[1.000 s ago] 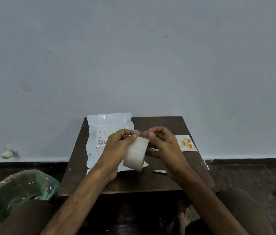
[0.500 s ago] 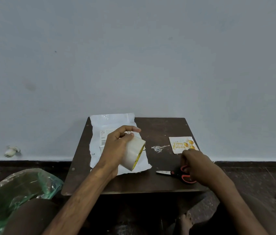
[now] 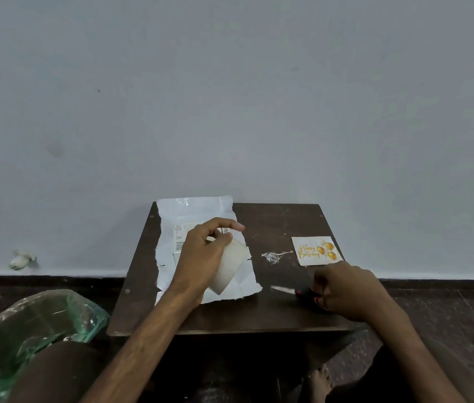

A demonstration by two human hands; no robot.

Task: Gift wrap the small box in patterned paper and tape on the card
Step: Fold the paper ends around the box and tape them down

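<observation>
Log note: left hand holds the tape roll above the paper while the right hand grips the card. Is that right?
One detail is wrong. The head view shows the right hand gripping the scissors, not the card, which lies untouched just beyond that hand. The rest stands: the left hand holds the tape roll above the paper.

Left hand [image 3: 200, 254], right hand [image 3: 346, 289] bare; forearms [image 3: 142, 338] bare to frame edge; one bare foot [image 3: 318, 382].
</observation>
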